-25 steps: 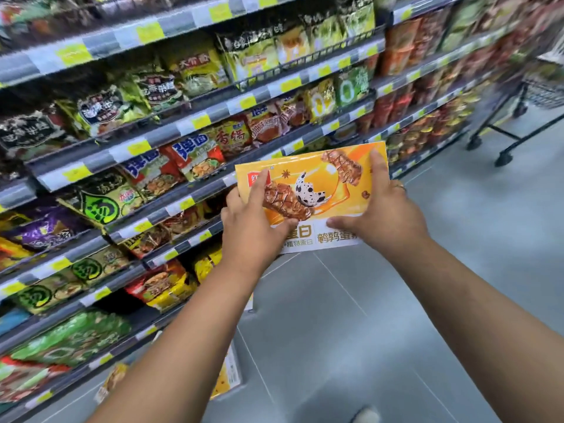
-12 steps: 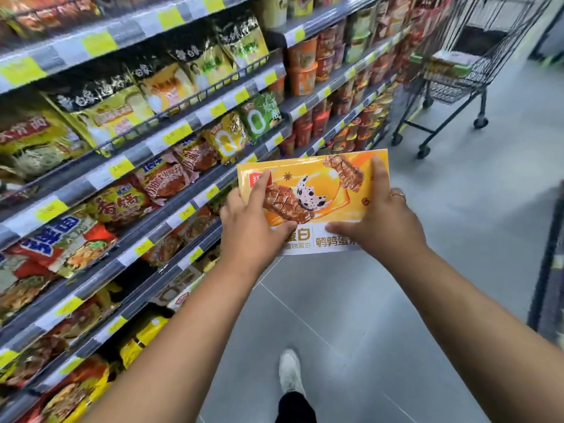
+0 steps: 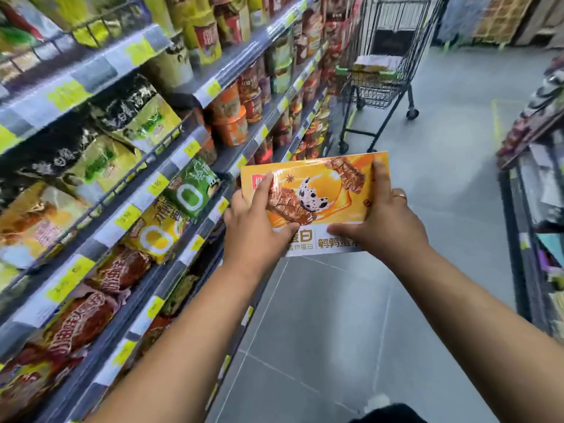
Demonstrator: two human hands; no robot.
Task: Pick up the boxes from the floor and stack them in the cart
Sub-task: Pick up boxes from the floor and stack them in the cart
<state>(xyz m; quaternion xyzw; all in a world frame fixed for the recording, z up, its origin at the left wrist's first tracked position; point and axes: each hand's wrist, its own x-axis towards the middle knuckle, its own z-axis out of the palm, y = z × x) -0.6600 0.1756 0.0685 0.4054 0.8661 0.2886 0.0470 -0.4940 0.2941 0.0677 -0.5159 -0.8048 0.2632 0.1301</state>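
Cart (image 3: 393,19) nearer now, arms outstretched, left hand (image 3: 253,230) and right hand (image 3: 386,222), each grip holding box (image 3: 323,190)

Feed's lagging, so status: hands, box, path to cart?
Left hand, right hand both grip the orange box. Cart ahead by shelves, another box inside. No obstacle seen on floor.

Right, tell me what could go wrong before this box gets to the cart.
1. The box is glossy and held only at its ends by the left hand and right hand; it might slip.
2. The cart stands ahead, close to the shelves; the box could clip them on the way.
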